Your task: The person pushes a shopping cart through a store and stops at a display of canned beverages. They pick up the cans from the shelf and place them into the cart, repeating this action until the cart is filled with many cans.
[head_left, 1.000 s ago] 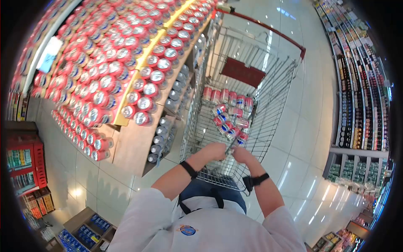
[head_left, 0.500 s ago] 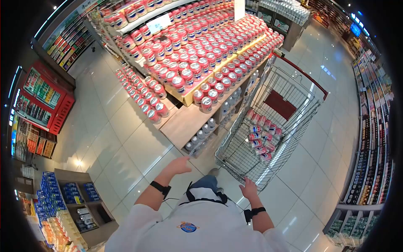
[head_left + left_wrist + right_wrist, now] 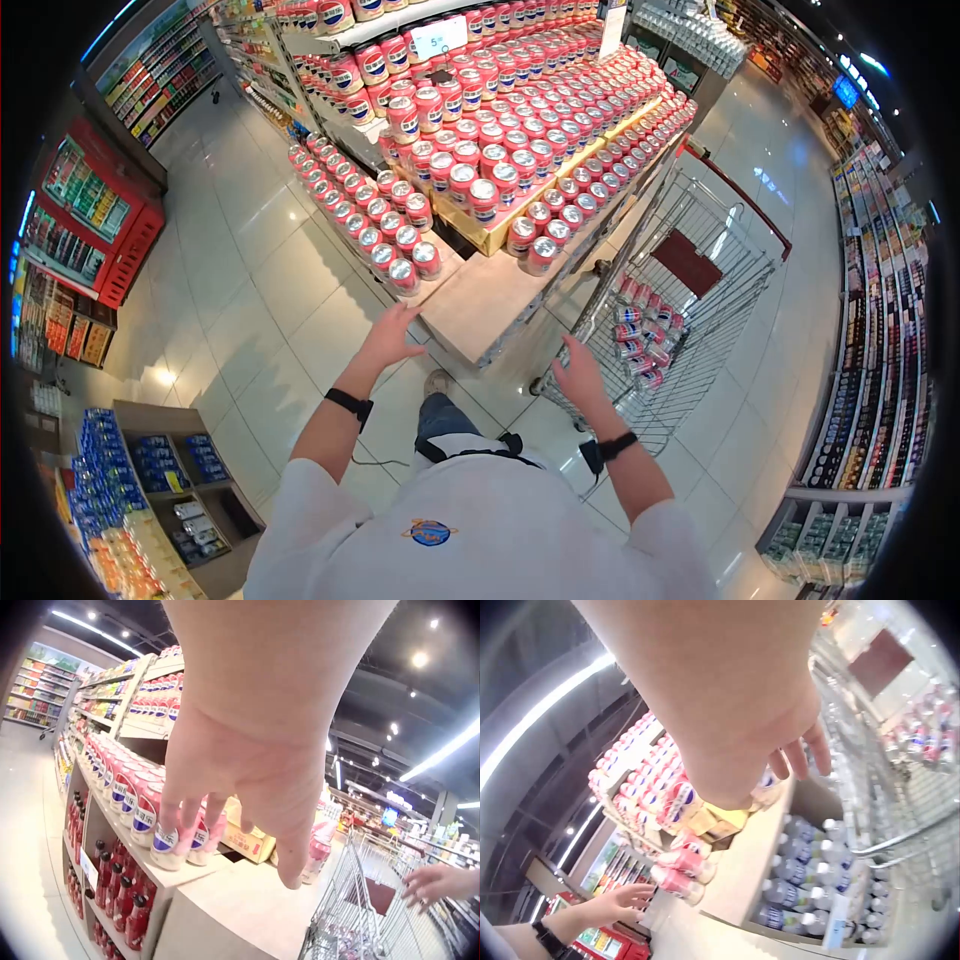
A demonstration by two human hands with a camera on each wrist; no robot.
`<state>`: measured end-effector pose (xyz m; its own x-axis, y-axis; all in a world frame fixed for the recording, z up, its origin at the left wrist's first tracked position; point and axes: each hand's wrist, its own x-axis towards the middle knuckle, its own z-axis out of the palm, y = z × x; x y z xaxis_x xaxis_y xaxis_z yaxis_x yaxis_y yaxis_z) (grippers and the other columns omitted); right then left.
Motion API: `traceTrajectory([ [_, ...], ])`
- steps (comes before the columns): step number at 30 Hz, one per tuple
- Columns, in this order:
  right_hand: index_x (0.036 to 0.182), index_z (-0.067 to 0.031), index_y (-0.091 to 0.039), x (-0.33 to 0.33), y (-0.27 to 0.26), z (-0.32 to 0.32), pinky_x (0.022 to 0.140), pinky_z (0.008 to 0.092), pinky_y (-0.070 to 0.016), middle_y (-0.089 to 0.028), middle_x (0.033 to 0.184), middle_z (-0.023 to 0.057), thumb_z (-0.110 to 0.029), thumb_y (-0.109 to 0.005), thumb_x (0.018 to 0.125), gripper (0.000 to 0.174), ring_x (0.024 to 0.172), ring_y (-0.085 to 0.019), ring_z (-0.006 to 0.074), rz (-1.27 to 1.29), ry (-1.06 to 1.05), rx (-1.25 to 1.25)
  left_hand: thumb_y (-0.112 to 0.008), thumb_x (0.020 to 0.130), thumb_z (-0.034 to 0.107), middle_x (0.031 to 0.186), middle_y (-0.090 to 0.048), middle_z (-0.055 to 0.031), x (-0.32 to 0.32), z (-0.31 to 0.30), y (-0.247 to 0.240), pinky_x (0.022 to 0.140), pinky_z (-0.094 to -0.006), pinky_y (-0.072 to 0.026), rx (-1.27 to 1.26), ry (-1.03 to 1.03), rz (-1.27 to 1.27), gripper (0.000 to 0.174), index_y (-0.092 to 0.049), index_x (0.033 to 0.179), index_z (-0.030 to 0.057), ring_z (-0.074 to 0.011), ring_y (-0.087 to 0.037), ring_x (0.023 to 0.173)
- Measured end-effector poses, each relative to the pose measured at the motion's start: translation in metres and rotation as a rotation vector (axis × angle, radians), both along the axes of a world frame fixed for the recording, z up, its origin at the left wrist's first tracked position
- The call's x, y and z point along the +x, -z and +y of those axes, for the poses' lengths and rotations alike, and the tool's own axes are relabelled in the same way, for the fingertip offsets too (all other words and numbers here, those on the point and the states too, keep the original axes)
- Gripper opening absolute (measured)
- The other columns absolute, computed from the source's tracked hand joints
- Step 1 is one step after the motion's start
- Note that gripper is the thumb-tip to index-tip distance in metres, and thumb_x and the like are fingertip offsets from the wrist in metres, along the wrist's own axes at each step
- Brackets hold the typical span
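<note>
My left hand (image 3: 392,340) reaches forward with fingers extended, holding nothing, near the corner of the wooden display ledge (image 3: 480,310). Just beyond its fingertips stand rows of pink drink cans (image 3: 427,258); the left wrist view shows blue emblems on the nearest can (image 3: 166,844). My right hand (image 3: 582,378) hangs beside the near end of the metal shopping cart (image 3: 590,408), its fingers loose and nothing in them. Inside the cart, several pink and blue cans (image 3: 630,332) lie in a group, some upright and some on their sides.
More cans rise in tiers on the display (image 3: 540,130), behind a yellow cardboard edge (image 3: 493,238). Water bottles (image 3: 784,891) fill the shelf under the ledge. A red cooler (image 3: 130,250) stands at left, a low shelf (image 3: 185,505) at near left, long shelving (image 3: 880,350) at right.
Both hands have let go of the cart's near end and moved apart. The body has turned and stepped left towards the display corner, and the cart now lies farther right in view.
</note>
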<state>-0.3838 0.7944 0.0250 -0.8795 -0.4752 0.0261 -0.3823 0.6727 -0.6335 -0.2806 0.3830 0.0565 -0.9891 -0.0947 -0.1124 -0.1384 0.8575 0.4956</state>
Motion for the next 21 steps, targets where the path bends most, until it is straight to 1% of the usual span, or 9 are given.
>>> traceTrajectory([
  [2,0.14,-0.0034,-0.049,-0.021,-0.041,-0.086,0.101,0.0485,-0.0475,-0.059,0.132,0.0215,-0.024,-0.068,0.09,0.057,0.119,-0.058,0.0402,-0.013,-0.032,-0.027,-0.091,0.064,0.032,0.143,-0.05,-0.0178,-0.022,-0.037,-0.012,0.113,-0.0482,-0.0406,-0.051,0.084,0.029,0.087,-0.054,0.14,0.0125,-0.0393,-0.047,0.134],
  [4,0.139,-0.0059,-0.051,-0.043,-0.046,-0.167,0.101,0.0474,-0.0485,-0.06,0.131,0.0197,-0.026,-0.067,0.091,0.055,0.12,-0.058,0.0393,0.08,-0.091,-0.055,-0.092,0.064,0.031,0.143,-0.05,-0.0146,-0.051,-0.08,-0.019,0.113,-0.0494,-0.0393,-0.166,0.211,0.119,0.082,-0.057,0.138,0.0163,-0.0365,-0.045,0.135],
  [6,0.141,-0.0092,-0.048,-0.062,-0.035,-0.243,0.098,0.0466,-0.0506,-0.061,0.127,0.0186,-0.032,-0.066,0.091,0.057,0.117,-0.059,0.0373,0.157,-0.085,-0.027,-0.091,0.065,0.031,0.144,-0.049,-0.0129,-0.073,-0.113,-0.016,0.113,-0.0504,-0.0375,-0.183,0.272,0.087,0.082,-0.057,0.138,0.018,-0.0353,-0.043,0.137],
  [8,0.144,-0.0116,-0.045,-0.079,-0.041,-0.305,0.095,0.0478,-0.0518,-0.059,0.127,0.0167,-0.037,-0.066,0.092,0.062,0.117,-0.059,0.0361,0.095,-0.106,0.077,-0.09,0.067,0.033,0.144,-0.049,-0.0127,-0.098,-0.139,-0.017,0.113,-0.0501,-0.0361,-0.257,0.529,0.2,0.081,-0.055,0.14,0.0201,-0.0351,-0.042,0.138],
  [9,0.144,-0.0116,-0.045,-0.087,-0.038,-0.327,0.095,0.0478,-0.0518,-0.059,0.127,0.0167,-0.037,-0.066,0.092,0.062,0.117,-0.059,0.0361,0.089,-0.083,0.081,-0.09,0.065,0.034,0.142,-0.049,-0.0104,-0.107,-0.145,-0.017,0.113,-0.0499,-0.0362,-0.299,0.589,0.205,0.079,-0.057,0.136,0.0194,-0.0345,-0.042,0.138],
  [11,0.147,-0.0118,-0.041,-0.097,-0.027,-0.361,0.093,0.0494,-0.0524,-0.056,0.128,0.0158,-0.042,-0.064,0.093,0.066,0.119,-0.057,0.0356,0.129,-0.08,0.165,-0.089,0.066,0.034,0.14,-0.049,-0.0103,-0.127,-0.156,-0.015,0.112,-0.0498,-0.0363,-0.294,0.706,0.188,0.076,-0.057,0.133,0.0184,-0.0341,-0.042,0.138],
  [13,0.148,-0.0124,-0.041,-0.1,-0.024,-0.382,0.093,0.05,-0.0523,-0.055,0.13,0.0159,-0.045,-0.062,0.094,0.067,0.121,-0.056,0.0359,0.054,-0.023,0.238,-0.088,0.067,0.036,0.137,-0.05,-0.0095,-0.138,-0.164,-0.007,0.112,-0.0493,-0.0365,-0.314,0.841,0.195,0.067,-0.059,0.124,0.016,-0.0329,-0.043,0.135],
  [15,0.152,-0.0138,-0.038,-0.103,-0.018,-0.396,0.093,0.0511,-0.0519,-0.054,0.133,0.0174,-0.051,-0.057,0.097,0.069,0.121,-0.056,0.0369,-0.025,0.01,0.312,-0.087,0.068,0.037,0.137,-0.05,-0.0095,-0.145,-0.169,0.0,0.111,-0.0487,-0.0366,-0.287,0.868,0.199,0.065,-0.06,0.124,0.0163,-0.0324,-0.043,0.134],
  [21,0.151,-0.0158,-0.039,-0.109,-0.004,-0.396,0.087,0.0538,-0.0523,-0.058,0.129,0.0182,-0.048,-0.055,0.099,0.064,0.118,-0.059,0.0372,-0.087,0.004,0.32,-0.083,0.073,0.042,0.131,-0.051,-0.0089,-0.157,-0.175,0.028,0.108,-0.0473,-0.0375,-0.204,0.916,0.315,0.059,-0.061,0.122,0.0174,-0.0307,-0.047,0.126],
])
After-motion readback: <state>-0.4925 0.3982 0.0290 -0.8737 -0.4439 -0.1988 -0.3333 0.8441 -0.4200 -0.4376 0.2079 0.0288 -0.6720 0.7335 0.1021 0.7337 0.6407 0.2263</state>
